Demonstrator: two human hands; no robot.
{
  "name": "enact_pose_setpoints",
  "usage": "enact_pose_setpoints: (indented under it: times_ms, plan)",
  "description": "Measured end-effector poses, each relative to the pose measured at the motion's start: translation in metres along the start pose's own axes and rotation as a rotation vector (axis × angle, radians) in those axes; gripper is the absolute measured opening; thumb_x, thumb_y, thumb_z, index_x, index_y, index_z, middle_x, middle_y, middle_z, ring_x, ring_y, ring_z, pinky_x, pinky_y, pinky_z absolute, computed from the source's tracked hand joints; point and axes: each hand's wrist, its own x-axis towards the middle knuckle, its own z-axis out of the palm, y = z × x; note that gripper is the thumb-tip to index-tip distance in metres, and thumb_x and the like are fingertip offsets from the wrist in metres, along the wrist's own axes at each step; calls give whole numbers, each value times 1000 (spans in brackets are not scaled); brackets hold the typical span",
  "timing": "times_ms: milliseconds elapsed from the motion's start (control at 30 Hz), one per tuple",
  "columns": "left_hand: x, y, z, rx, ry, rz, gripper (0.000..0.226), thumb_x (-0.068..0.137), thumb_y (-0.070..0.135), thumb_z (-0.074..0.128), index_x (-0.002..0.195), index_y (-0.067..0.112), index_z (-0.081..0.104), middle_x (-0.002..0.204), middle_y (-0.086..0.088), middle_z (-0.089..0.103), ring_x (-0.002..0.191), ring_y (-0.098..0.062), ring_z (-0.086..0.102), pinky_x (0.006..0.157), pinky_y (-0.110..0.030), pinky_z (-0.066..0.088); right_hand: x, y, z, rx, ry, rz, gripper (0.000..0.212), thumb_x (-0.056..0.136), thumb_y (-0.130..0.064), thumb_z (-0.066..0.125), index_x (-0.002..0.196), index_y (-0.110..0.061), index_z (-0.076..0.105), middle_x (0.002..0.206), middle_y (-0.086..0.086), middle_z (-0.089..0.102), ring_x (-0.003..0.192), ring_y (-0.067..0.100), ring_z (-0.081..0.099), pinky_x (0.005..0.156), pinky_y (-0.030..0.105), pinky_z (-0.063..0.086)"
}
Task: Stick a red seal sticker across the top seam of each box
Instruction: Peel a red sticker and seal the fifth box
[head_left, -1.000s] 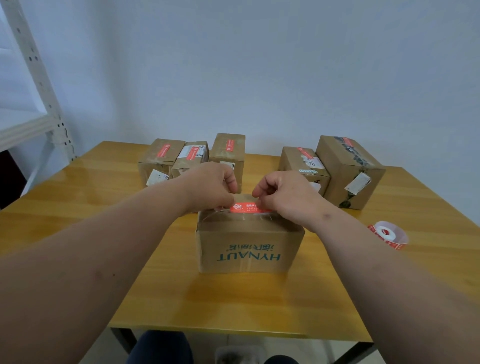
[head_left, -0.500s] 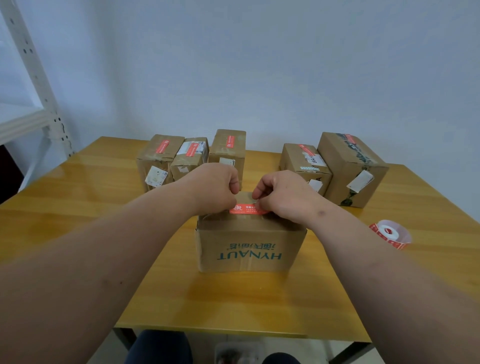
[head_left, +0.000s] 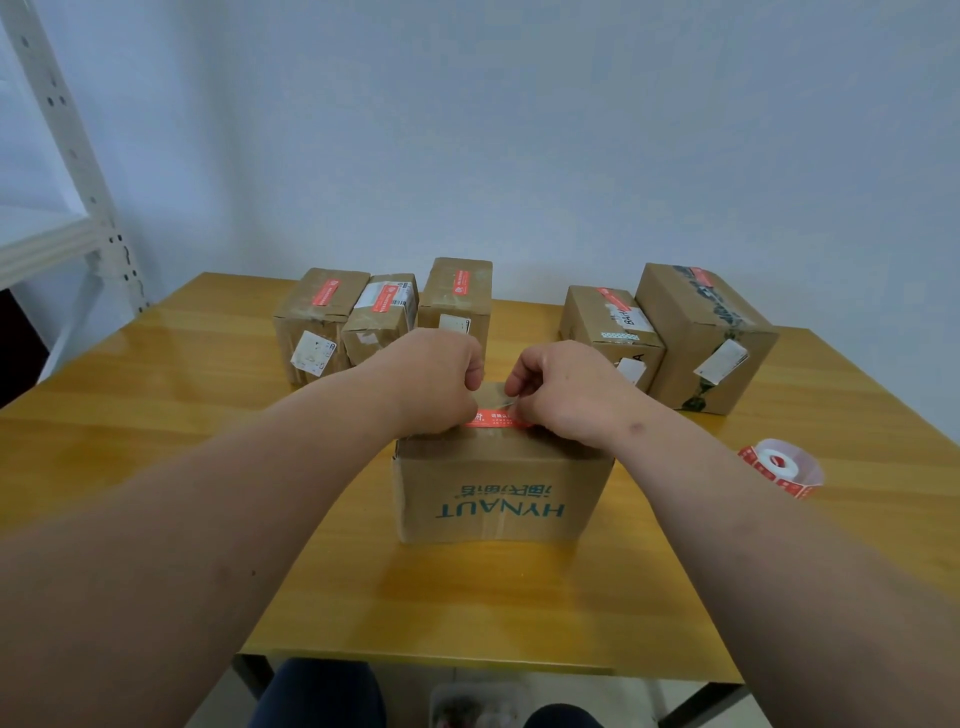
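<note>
A brown cardboard box (head_left: 498, 493) with upside-down teal lettering stands in the middle of the wooden table (head_left: 156, 415). A red seal sticker (head_left: 493, 418) lies along its top, near the front edge. My left hand (head_left: 431, 384) and my right hand (head_left: 566, 389) rest curled on the box top, one at each end of the sticker, fingertips pinching or pressing its ends. Both hands hide the sticker's ends and most of the top seam.
Five more cardboard boxes, each with a red sticker on top, stand at the back: three at left (head_left: 319, 322) (head_left: 382, 317) (head_left: 457, 301), two at right (head_left: 608, 332) (head_left: 711, 338). A roll of red stickers (head_left: 782, 467) lies at right. White shelving (head_left: 67, 208) stands at far left.
The sticker has come down from just above the box top onto it. Both hands have lowered slightly with it and stay at its ends.
</note>
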Motion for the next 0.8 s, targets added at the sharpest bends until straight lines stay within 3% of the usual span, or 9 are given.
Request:
enact_pose_setpoints:
  times_ms: [400, 467, 567, 667, 733, 800]
  plan:
    - [-2, 0, 6, 60, 9, 14, 18, 86, 23, 60, 104, 26, 57, 90, 8, 55, 90, -15, 56, 75, -27, 48, -1, 5, 0, -61, 26, -20, 14, 85, -16, 71, 88, -25, 60, 84, -8, 57, 90, 16, 58, 73, 24, 41]
    - [-3, 0, 7, 59, 16, 11, 20, 86, 23, 60, 106, 25, 56, 91, 7, 56, 89, -15, 55, 73, -26, 47, -1, 7, 1, -73, 49, -2, 14, 84, -21, 72, 92, -26, 62, 92, -5, 57, 97, 18, 58, 76, 26, 43]
    - [-3, -5, 9, -5, 31, -15, 28, 85, 24, 62, 112, 26, 57, 94, 8, 52, 95, -16, 53, 78, -29, 47, 1, 14, 0, -140, 92, 115, 34, 82, -33, 72, 114, -31, 62, 120, 2, 50, 119, 26, 45, 96, 39, 44]
    - [-2, -11, 11, -62, 27, -112, 38, 82, 26, 66, 118, 34, 56, 118, 3, 48, 117, -22, 43, 102, -45, 41, -2, 24, -2, 145, 20, 230, 36, 89, -26, 67, 123, -30, 60, 132, 3, 50, 120, 26, 48, 102, 40, 45]
    - [-6, -14, 14, -291, -63, -181, 39, 88, 22, 63, 123, 34, 54, 127, 0, 47, 116, -22, 47, 99, -43, 45, -5, 28, 0, 384, -24, 271, 35, 92, -12, 61, 124, -28, 60, 127, 3, 55, 112, 23, 54, 99, 38, 49]
    - [-10, -15, 18, -556, -147, -250, 38, 93, 16, 56, 127, 33, 51, 125, 0, 50, 105, -19, 54, 89, -36, 50, -4, 28, 2, 464, -31, 299, 39, 94, -4, 52, 125, -28, 60, 122, 3, 55, 111, 23, 54, 99, 40, 49]
